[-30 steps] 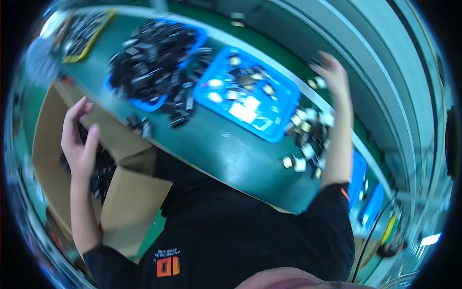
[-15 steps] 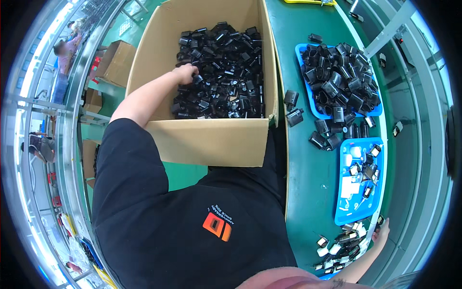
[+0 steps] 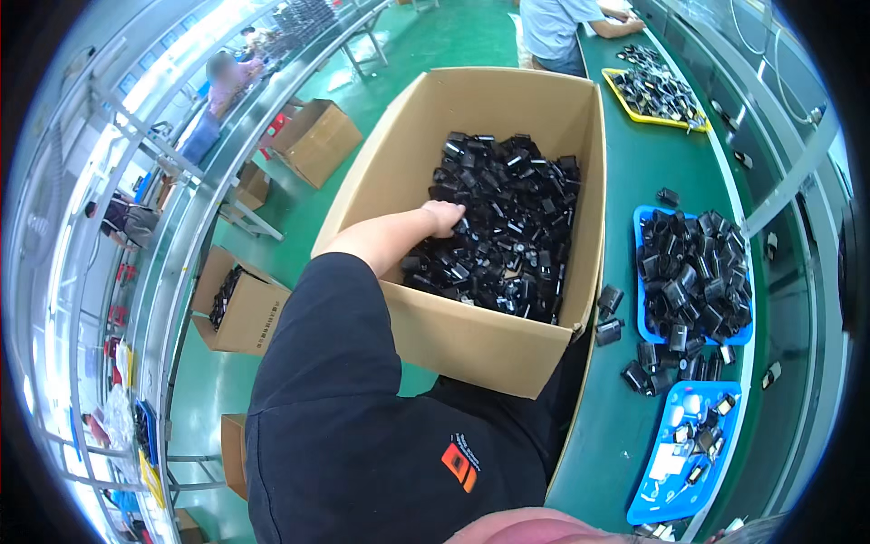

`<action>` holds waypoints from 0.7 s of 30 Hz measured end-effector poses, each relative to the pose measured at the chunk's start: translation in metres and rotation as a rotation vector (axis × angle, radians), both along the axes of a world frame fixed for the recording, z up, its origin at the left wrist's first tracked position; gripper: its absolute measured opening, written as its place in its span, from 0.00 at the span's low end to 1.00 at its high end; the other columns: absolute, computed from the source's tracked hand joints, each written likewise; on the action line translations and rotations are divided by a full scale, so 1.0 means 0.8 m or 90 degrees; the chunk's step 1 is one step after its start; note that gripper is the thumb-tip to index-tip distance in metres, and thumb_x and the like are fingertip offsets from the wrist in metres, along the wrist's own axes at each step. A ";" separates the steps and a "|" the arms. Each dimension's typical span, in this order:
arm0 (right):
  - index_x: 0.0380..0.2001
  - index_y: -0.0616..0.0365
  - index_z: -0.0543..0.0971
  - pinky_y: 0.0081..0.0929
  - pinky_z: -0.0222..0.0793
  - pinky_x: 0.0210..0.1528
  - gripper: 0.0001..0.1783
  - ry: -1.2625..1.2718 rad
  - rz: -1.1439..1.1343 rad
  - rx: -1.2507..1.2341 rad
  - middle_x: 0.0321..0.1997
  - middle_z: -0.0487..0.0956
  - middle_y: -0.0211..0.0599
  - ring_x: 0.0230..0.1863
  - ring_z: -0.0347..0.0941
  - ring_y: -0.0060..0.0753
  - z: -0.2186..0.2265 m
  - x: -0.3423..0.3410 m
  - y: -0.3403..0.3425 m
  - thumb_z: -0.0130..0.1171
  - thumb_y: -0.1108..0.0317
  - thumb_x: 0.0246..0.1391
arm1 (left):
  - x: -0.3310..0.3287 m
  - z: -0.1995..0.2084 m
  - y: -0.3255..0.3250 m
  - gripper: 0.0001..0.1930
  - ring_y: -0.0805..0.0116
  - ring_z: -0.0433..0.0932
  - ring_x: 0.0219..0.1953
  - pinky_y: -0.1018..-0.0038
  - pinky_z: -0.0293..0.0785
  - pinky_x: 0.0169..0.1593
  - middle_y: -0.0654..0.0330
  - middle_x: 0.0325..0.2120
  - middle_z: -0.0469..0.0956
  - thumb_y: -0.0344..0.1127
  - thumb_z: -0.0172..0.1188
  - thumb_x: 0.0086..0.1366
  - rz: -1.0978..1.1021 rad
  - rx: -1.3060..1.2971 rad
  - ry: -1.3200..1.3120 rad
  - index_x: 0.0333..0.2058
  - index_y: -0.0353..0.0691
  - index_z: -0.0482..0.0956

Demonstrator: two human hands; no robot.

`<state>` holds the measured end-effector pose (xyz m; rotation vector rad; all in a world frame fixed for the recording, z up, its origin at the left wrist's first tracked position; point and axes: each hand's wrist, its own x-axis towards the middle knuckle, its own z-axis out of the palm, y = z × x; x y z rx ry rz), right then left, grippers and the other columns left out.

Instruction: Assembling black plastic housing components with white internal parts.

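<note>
Pile of black parts (image 3: 517,236) sits in the open cardboard box (image 3: 462,335). On my feed the left hand (image 3: 444,218) is at the pile's 9 o'clock edge, fingers curled narrow and down among the parts; I can't tell if it grips one. Most of the pile lies 2 to 5 o'clock from it, long axes jumbled. Right hand's out of my view. Blue tray (image 3: 645,214) of similar parts is on the counter (image 3: 607,435), beyond the box, at 3 to 4 o'clock.
</note>
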<state>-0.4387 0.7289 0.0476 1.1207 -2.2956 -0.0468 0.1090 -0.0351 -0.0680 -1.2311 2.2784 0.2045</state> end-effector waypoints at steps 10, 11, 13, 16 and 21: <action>0.45 0.67 0.76 0.25 0.71 0.37 0.16 -0.147 0.207 -0.787 0.37 0.77 0.41 0.35 0.74 0.32 0.036 0.162 -0.151 0.63 0.72 0.54 | -0.048 0.053 -0.007 0.17 0.52 0.76 0.42 0.63 0.74 0.46 0.53 0.38 0.76 0.36 0.66 0.56 -0.279 -0.010 0.465 0.44 0.42 0.75; 0.48 0.66 0.74 0.25 0.72 0.36 0.19 -0.199 0.241 -0.809 0.38 0.77 0.41 0.34 0.74 0.33 0.033 0.172 -0.162 0.62 0.72 0.54 | -0.065 0.065 -0.005 0.17 0.59 0.77 0.40 0.66 0.74 0.43 0.56 0.37 0.76 0.36 0.67 0.56 -0.180 0.039 0.522 0.44 0.42 0.75; 0.54 0.64 0.71 0.27 0.74 0.40 0.22 -0.356 0.234 -0.877 0.45 0.77 0.43 0.39 0.75 0.34 0.042 0.187 -0.191 0.59 0.72 0.56 | -0.112 0.099 0.016 0.16 0.70 0.76 0.36 0.72 0.74 0.39 0.60 0.35 0.77 0.37 0.66 0.59 -0.007 0.137 0.635 0.44 0.42 0.74; 0.55 0.68 0.69 0.22 0.74 0.42 0.22 -0.619 0.200 -0.935 0.53 0.73 0.51 0.42 0.75 0.34 0.056 0.207 -0.243 0.54 0.76 0.57 | -0.146 0.176 0.051 0.13 0.73 0.75 0.33 0.73 0.73 0.35 0.58 0.33 0.78 0.35 0.61 0.63 0.228 0.346 0.970 0.44 0.39 0.74; 0.44 0.61 0.72 0.25 0.75 0.33 0.15 -0.933 0.487 -0.842 0.50 0.72 0.48 0.41 0.75 0.35 0.070 0.226 -0.352 0.59 0.78 0.51 | -0.191 0.228 0.129 0.14 0.67 0.70 0.32 0.73 0.70 0.38 0.53 0.38 0.74 0.38 0.45 0.68 0.197 1.028 1.142 0.46 0.37 0.72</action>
